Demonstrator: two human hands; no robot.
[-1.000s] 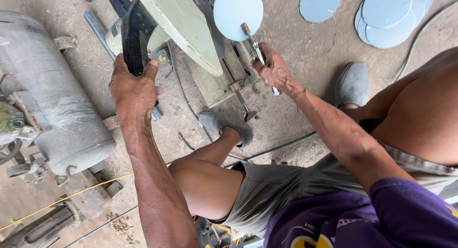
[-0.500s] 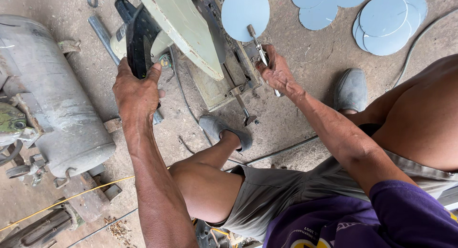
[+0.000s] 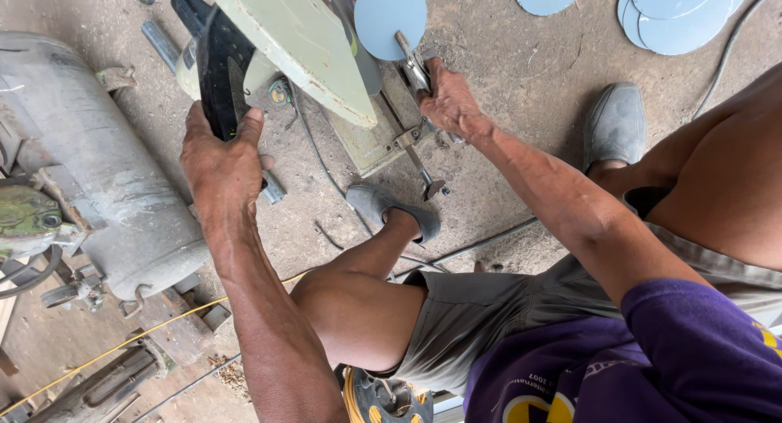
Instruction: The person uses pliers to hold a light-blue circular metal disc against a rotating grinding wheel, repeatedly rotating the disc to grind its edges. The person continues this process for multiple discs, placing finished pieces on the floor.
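A pale green cut-off saw (image 3: 301,40) stands on the concrete floor in front of me. My left hand (image 3: 221,158) is wrapped around its black handle (image 3: 216,73). My right hand (image 3: 450,105) grips a metal tool (image 3: 411,63) clamped on a light blue round metal disc (image 3: 390,14) beside the saw's base (image 3: 376,142). My grey shoes (image 3: 389,207) rest on the floor below the saw.
A grey cylindrical tank (image 3: 90,162) lies at the left. Several more blue discs (image 3: 676,12) lie on the floor at the top right. A cable (image 3: 464,248) crosses the floor near my feet. A yellow cord (image 3: 106,354) runs at the lower left.
My view has shifted slightly; both hands keep their grips. The saw handle and disc sit a little higher and further right in the frame than a second ago.
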